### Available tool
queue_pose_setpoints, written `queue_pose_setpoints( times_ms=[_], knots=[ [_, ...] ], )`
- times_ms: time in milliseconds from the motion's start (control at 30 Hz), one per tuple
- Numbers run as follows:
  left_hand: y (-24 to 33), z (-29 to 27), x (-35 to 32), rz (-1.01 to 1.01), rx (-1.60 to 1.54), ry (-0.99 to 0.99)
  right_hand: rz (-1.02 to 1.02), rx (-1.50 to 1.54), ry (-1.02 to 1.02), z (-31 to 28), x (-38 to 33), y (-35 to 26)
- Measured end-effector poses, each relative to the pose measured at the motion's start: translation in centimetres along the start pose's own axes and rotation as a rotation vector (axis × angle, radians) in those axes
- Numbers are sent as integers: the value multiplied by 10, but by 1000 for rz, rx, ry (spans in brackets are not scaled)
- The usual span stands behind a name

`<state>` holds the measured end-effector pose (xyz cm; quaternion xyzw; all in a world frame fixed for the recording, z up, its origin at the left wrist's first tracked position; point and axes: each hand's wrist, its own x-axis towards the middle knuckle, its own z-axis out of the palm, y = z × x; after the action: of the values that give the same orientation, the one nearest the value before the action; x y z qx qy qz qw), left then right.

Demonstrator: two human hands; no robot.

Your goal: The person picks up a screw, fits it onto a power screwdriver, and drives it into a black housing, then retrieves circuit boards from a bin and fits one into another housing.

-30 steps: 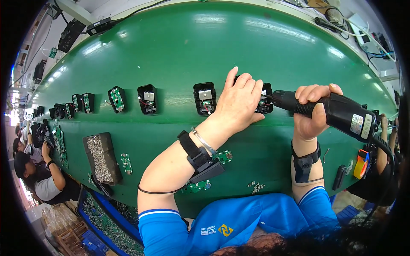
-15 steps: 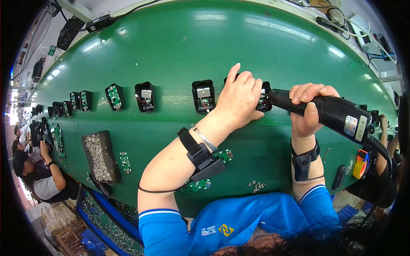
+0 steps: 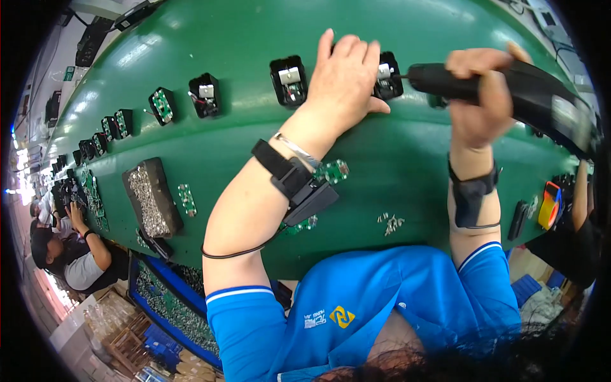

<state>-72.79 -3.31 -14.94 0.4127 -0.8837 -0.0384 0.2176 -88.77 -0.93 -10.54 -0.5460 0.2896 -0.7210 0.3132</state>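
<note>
My left hand (image 3: 344, 83) lies palm down around the left side of a black plastic housing (image 3: 389, 86), its fingers at the upper edge and its thumb at the lower. A metal block and small parts show inside that housing. In my right hand (image 3: 480, 95) is a black electric screwdriver (image 3: 439, 81), held level. Its thin bit points left and reaches the housing's right edge; whether it touches a screw I cannot tell. Another dark edge shows behind my left fingers, mostly hidden. Just left of that hand stands an open black housing (image 3: 289, 81) with a metal block.
More housings, one with a green circuit board (image 3: 162, 105), run leftward along the green table (image 3: 254, 165). A dark tray of screws (image 3: 149, 197), a loose circuit board (image 3: 186, 200) and a screw pile (image 3: 391, 223) lie nearer. Orange-yellow tape (image 3: 549, 207) is at right. Co-workers (image 3: 95, 254) sit alongside.
The screwdriver has drawn back rightward from the housing, leaving its bit exposed, and my right hand has moved with it. My left hand stays at the housing. The whole view has shifted.
</note>
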Motion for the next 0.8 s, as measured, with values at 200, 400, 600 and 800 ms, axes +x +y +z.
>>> queue_pose_setpoints(
  times_ms=[200, 400, 600, 800],
  knots=[
    [67, -52, -59, 103, -450, -376, 143, 236, 129, -56, -38, -77],
    [102, -36, -116, 49, -634, -508, 265, 178, 214, -73, -79, -102],
    [103, -26, -120, 176, -539, -331, 226, 193, 219, -77, -80, -112],
    [103, -29, -116, 222, -499, -241, 234, 195, 242, -83, -80, -121]
  ],
)
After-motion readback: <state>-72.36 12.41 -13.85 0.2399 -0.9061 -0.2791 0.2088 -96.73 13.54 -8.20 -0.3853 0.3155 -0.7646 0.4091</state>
